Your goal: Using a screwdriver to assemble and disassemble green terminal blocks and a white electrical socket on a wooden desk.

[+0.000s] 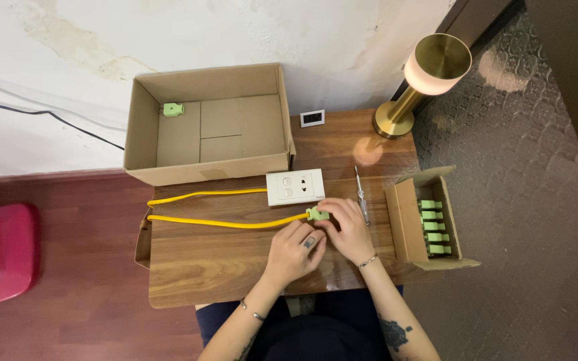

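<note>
Just below the white socket (296,186) on the tabletop (222,257), both hands, left hand (294,251) and right hand (349,230), pinch a green plug (317,214) on the yellow cable (222,222), apparently mid-assembly; the screwdriver (361,194) beside the socket looks needed next.

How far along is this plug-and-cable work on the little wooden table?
One green plug already lies in the big cardboard box. In hand: both the left hand and right hand work at a green plug on the yellow cable, beside the white socket. Several green plugs wait in the small box; a screwdriver lies untouched nearby.
</note>
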